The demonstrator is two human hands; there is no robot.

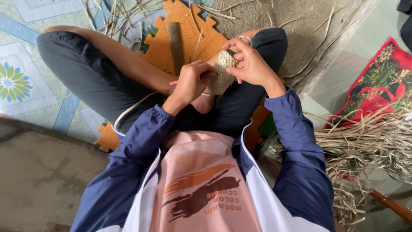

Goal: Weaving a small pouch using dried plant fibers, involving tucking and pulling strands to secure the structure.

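Held between both hands, above the crossed legs: a small woven piece (pixel 222 72) of pale flat strips. Left hand (pixel 192 81) closed on its lower left edge, fingers curled over the front, something thin and pink poking out by the wrist. Right hand (pixel 251 64) pinching the upper right corner, thumb and fingertips together on the weave, a ring on one finger. Probably very light, thin and bendable, a little springy; dry strips likely to crack if folded sharply, so better gripped at the edges, as now, not in the middle. One long loose strip (pixel 133 108) trailing down from the left grip, over the knee. Beyond the hands, an orange foam mat (pixel 171 47) with a dark flat bar (pixel 176 42) on it. Farther right of the grip, a heap of dry straw (pixel 365 146) and a red cloth (pixel 382 81).
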